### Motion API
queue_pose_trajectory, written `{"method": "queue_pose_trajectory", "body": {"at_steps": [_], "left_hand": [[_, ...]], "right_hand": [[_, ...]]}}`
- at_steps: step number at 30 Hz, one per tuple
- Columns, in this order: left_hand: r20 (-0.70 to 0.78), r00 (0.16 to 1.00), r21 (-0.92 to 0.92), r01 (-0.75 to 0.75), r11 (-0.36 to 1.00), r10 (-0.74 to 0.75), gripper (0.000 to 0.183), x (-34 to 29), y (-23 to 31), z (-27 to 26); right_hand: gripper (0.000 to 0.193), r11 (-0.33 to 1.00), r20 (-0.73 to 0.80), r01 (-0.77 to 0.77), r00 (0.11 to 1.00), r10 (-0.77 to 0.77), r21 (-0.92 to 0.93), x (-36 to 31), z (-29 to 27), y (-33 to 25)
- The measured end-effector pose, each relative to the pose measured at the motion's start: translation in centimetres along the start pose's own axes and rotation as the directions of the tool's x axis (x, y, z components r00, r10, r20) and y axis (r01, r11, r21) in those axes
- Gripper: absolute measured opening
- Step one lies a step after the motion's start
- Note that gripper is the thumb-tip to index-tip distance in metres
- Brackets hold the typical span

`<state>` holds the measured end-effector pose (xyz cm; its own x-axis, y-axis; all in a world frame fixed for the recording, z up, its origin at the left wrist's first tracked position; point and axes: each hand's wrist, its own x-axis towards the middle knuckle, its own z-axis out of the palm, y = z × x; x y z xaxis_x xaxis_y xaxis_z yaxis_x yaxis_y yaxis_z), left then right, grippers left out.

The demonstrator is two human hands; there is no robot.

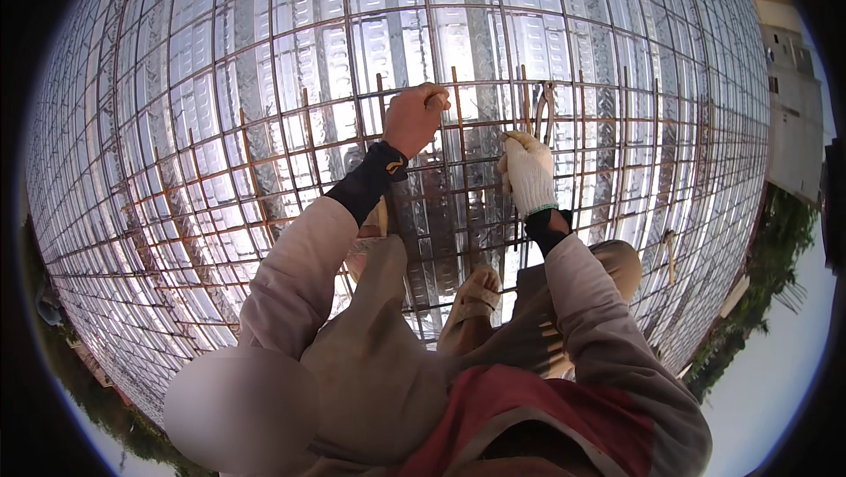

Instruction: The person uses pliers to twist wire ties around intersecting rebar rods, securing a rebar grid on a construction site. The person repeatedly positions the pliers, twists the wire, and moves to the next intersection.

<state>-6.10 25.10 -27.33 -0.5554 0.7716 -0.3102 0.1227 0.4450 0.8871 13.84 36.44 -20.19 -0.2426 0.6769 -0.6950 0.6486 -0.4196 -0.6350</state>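
My left hand (416,118), bare with a dark cuff at the wrist, is over a crossing of the steel bar mesh (458,124). Its fingers are curled in and pressed together; whatever is between them is too small to make out. To its right, my right hand (529,169) wears a white knitted glove and is closed. A pair of metal pincers (545,107) stands out from its far side, jaws pointing away from me, the grip ends hidden by the glove. Several short bar ends rise past the crossbar in front of both hands.
Ribbed shiny metal decking (383,45) lies beneath the mesh. My feet, one in a sandal (477,301), rest on the bars between my bent knees. A small wooden-looking piece (670,257) is on the mesh at right. Beyond the deck edge stand a pale building (793,116) and greenery.
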Motion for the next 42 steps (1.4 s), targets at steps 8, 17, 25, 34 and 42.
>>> {"method": "queue_pose_trajectory", "body": {"at_steps": [8, 17, 25, 34, 42], "left_hand": [[0.167, 0.732, 0.78, -0.508, 0.367, 0.66, 0.028, 10.7, -1.0, 0.1], [0.57, 0.776, 0.771, -0.619, 0.149, 0.27, 0.015, 14.9, 0.3, 0.1], [0.527, 0.786, 0.754, -0.608, 0.248, 0.325, 0.012, 14.2, 0.6, -0.6], [0.424, 0.746, 0.572, -0.661, 0.486, 0.514, 0.025, 11.8, -1.0, 0.3], [0.337, 0.798, 0.666, -0.578, 0.472, 0.5, 0.013, 11.1, -1.0, 2.6]], "right_hand": [[0.031, 0.98, -0.002, -0.051, 0.999, 0.052, 0.192, 5.9, 4.1, -0.7], [0.021, 0.8, 0.411, -0.378, 0.893, 0.182, 0.466, 10.4, 5.2, -0.3], [0.019, 0.992, 0.296, -0.09, 0.953, 0.06, 0.089, 10.4, 5.6, -2.0], [0.036, 0.954, 0.222, 0.293, 0.936, -0.274, -0.061, 6.7, 5.3, -2.5], [0.031, 0.758, 0.126, 0.47, 0.875, -0.468, -0.452, 3.0, 7.4, -2.0]]}}
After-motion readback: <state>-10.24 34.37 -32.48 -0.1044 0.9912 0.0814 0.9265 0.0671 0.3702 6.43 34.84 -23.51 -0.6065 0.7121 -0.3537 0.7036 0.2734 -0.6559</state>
